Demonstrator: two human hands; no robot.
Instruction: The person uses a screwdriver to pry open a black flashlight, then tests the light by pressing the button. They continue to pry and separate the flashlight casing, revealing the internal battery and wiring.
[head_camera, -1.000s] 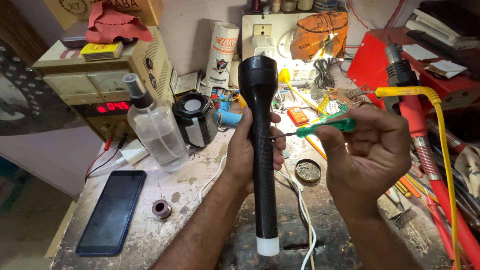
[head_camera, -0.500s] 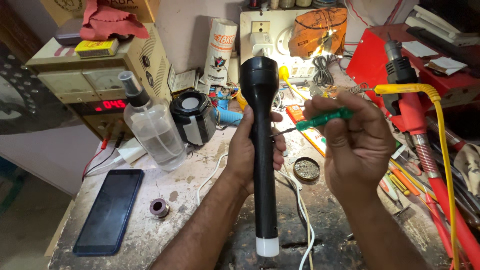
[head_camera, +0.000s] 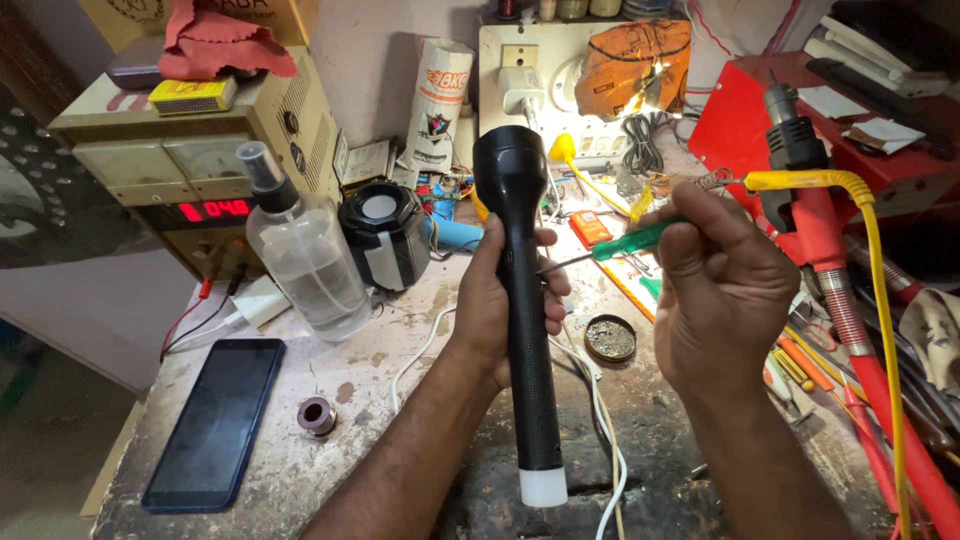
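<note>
Centrally, above a stained workbench (head_camera: 400, 400), a long black flashlight (head_camera: 522, 300) stands nearly upright, its wide head uppermost and its white end cap lowest, nearest the camera; all positions below are given relative to this flashlight. To its far left sits a beige bench power supply (head_camera: 180, 150) with a red lit display, a red cloth (head_camera: 215, 45) lying on top of it. To the flashlight's right, well apart, a red-bodied tool (head_camera: 820, 230) with a black tip leans beside a yellow cable (head_camera: 870, 250). The left hand (head_camera: 495, 300) is closed around the middle of the flashlight's barrel, fingers wrapped about it from the left and the fingertips showing on its right side. The right hand (head_camera: 725, 290), just right of the flashlight, is curled around a green-handled screwdriver (head_camera: 625, 242), whose thin shaft points leftward and meets the barrel near the left hand's fingertips. Left of the flashlight stands a clear spray bottle (head_camera: 300, 250), with a small black speaker (head_camera: 382, 232) between the two. Lower left lies a dark smartphone (head_camera: 215, 420), face up. Just right of the barrel, on the bench, rests a small round tin (head_camera: 609, 338); lower left, near the phone, sits a small solder spool (head_camera: 317, 414).
</note>
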